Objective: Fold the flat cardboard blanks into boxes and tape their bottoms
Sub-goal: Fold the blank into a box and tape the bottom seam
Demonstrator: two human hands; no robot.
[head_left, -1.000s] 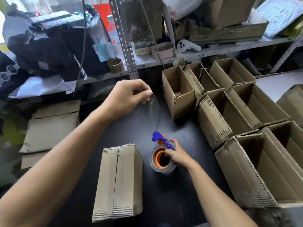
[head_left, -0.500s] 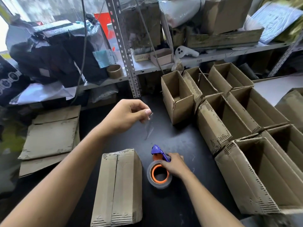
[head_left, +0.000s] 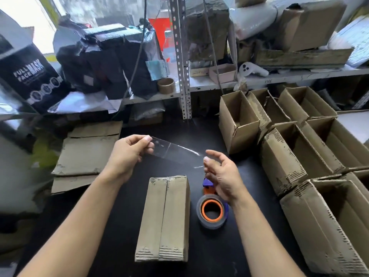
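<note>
A person is standing at a dark table (head_left: 111,232), seen from above through a head camera. Both bare arms are reaching forward. The left hand (head_left: 127,154) is pinching one end of a clear strip of tape (head_left: 175,151) between thumb and fingertips. The right hand (head_left: 221,174) is meeting the strip's other end with its thumb tip, the remaining fingers spread and loosely curved; whether it is truly gripping the tape is hard to tell.

A moment ago the right hand was resting on the tape roll (head_left: 212,210), and the strip was dangling from the left hand alone. Now the roll, with its orange core and blue cutter, is lying released on the table, and the strip is being held stretched between the two hands.

Just below the hands, a folded box (head_left: 164,222) is sitting bottom-up, its two flaps meeting in a centre seam that appears untaped. The cut strip is hovering above its far end, so sealing that seam is likely the next step.

A row of finished open boxes (head_left: 289,156) is crowding the right side. Flat cardboard blanks (head_left: 85,152) are lying stacked at the left.
</note>
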